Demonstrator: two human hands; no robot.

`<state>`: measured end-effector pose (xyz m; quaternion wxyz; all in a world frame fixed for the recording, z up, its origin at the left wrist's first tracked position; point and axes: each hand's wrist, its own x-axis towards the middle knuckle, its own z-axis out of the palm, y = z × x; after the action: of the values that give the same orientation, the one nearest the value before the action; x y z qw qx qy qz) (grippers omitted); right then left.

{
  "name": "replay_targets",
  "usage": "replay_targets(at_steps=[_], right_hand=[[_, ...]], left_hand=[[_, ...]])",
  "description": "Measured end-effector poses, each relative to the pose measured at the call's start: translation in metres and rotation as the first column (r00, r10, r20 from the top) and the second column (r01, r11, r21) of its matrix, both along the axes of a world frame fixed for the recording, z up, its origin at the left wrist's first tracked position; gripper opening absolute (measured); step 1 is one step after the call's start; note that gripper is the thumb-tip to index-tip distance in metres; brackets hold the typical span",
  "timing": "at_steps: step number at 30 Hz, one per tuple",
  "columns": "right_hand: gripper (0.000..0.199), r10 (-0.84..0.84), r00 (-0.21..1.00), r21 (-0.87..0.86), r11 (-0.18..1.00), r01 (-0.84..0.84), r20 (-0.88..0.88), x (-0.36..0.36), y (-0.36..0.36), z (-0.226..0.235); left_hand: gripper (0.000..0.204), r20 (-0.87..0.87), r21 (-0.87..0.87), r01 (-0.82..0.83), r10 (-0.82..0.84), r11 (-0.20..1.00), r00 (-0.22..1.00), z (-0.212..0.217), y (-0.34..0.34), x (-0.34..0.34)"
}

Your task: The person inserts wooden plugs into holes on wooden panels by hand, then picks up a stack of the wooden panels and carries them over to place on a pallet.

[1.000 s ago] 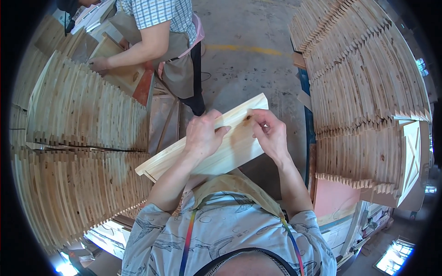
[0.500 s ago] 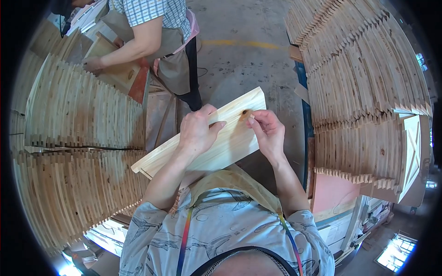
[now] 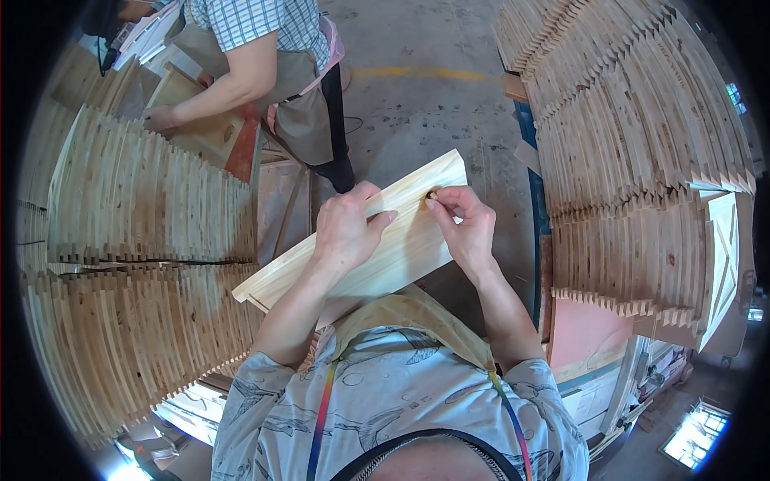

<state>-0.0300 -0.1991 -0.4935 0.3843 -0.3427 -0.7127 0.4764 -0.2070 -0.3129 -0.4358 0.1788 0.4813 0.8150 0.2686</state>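
A: Where is the wooden board (image 3: 401,244)?
B: Centre of the frame, slanting from lower left to upper right, just above the apron (image 3: 405,317).

A: And the hands?
B: The left hand (image 3: 349,228) grips it at the upper long edge, thumb lying flat on the pale face and fingers wrapped over the far side. The right hand (image 3: 469,224) is nearer the upper-right end, thumb and forefinger pinched narrow at a dark knot (image 3: 427,199); they seem to hold a small tan piece (image 3: 433,193), though it is too tiny to be sure of its shape.

A: How would the board handle?
B: I'd judge it light and stiff, with enough grain not to slip. The corners could dent if knocked. I'd take it by the long edges, near the middle for balance, leaving the knot uncovered. The small piece looks fiddly and easy to drop, so a fingertip pinch suits it.

A: Any brand, label or writing?
B: None that I can read on the board. The shirt (image 3: 385,377) at the bottom of the frame carries dark line drawings; I make out no lettering there.
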Motion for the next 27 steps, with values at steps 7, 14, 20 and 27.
replay_targets(at_steps=[7,14,20,27], right_hand=[[0.016,-0.010,1.000,0.008,1.000,0.010,0.025,0.0002,0.0010,-0.0014],[0.015,0.010,1.000,-0.060,0.998,-0.010,0.016,0.0005,0.0031,0.0000],[0.016,-0.003,1.000,-0.071,0.997,0.003,0.010,0.0000,0.0025,-0.0046],[0.016,-0.012,1.000,-0.036,0.999,0.012,0.013,0.0004,0.0019,-0.0043]], left_hand=[[0.033,0.027,-0.022,-0.004,0.004,1.000,1.000,0.0048,0.0019,0.0029],[0.033,0.025,-0.018,-0.008,0.009,1.000,1.000,0.0041,0.0026,0.0041],[0.033,0.016,-0.003,0.008,-0.008,1.000,1.000,0.0028,0.0023,0.0057],[0.032,0.033,-0.005,0.011,-0.011,1.000,0.999,0.0018,0.0033,0.0068]])
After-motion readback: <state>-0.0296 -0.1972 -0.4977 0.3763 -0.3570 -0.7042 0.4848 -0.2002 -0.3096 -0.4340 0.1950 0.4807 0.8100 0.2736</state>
